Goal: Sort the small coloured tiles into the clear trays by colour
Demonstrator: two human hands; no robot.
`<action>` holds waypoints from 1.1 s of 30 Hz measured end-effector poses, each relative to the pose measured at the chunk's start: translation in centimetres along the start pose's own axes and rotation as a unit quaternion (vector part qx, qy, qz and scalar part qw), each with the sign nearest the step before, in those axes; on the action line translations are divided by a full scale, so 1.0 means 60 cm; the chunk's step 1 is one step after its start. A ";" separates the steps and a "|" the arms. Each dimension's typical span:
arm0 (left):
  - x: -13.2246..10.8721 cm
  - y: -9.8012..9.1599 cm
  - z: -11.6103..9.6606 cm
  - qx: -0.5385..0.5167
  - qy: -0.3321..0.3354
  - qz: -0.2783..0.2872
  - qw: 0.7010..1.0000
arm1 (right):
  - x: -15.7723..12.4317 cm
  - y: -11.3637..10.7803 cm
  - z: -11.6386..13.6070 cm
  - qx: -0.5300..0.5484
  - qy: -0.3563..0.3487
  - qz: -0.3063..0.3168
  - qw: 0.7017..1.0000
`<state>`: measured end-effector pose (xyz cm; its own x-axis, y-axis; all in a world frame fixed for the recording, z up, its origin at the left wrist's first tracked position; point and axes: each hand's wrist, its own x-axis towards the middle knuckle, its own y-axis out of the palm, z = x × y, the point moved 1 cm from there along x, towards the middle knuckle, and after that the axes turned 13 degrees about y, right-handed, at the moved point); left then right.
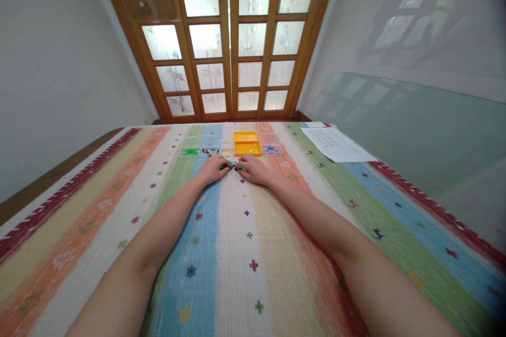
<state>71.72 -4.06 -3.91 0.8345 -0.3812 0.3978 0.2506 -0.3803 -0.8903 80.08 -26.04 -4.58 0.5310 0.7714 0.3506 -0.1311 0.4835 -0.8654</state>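
Note:
A small pile of mixed coloured pieces [233,165], too small to tell their kind, lies on the striped tablecloth. At its left edge is my left hand [213,169], fingers curled in against the pieces. From the other side my right hand [255,169] meets the pile with bent fingers, partly covering it. Both hands look closed at the fingertips; what is in them I cannot make out. Just beyond stand clear boxes with green pieces [190,152], dark pieces [210,151], yellow pieces [226,152] and blue pieces [271,150]. An orange box [247,137] holds pale pieces.
The patterned tablecloth [237,253] covers the whole table. Printed or written paper sheets [338,145] lie at the far right. A glass panel [395,126] leans along the right wall, and wooden glazed doors [233,37] stand behind the table.

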 end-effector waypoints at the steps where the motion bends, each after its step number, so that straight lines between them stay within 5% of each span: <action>1: 0.000 0.000 -0.001 -0.001 0.001 -0.001 1.000 | 0.000 0.000 0.000 0.002 -0.001 0.002 1.000; 12: 0.002 0.003 -0.007 0.007 0.014 -0.020 1.000 | 0.000 0.002 -0.002 0.008 -0.007 0.008 1.000; 19: 0.002 0.003 -0.002 -0.047 -0.064 -0.046 0.996 | -0.002 0.002 -0.007 0.013 0.003 0.005 1.000; 27: -0.002 0.001 0.045 -0.131 -0.143 -0.191 0.962 | -0.003 0.001 -0.009 -0.004 -0.009 -0.011 1.000; 33: -0.011 -0.003 0.091 -0.274 -0.232 -0.321 0.876 | -0.004 -0.002 -0.006 0.003 -0.014 -0.009 1.000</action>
<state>73.82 0.85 -5.19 0.7491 0.3956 0.5315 0.5748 -0.7870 -0.2243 80.26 -26.41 -4.67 0.5093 0.7741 0.3760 -0.1263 0.4994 -0.8571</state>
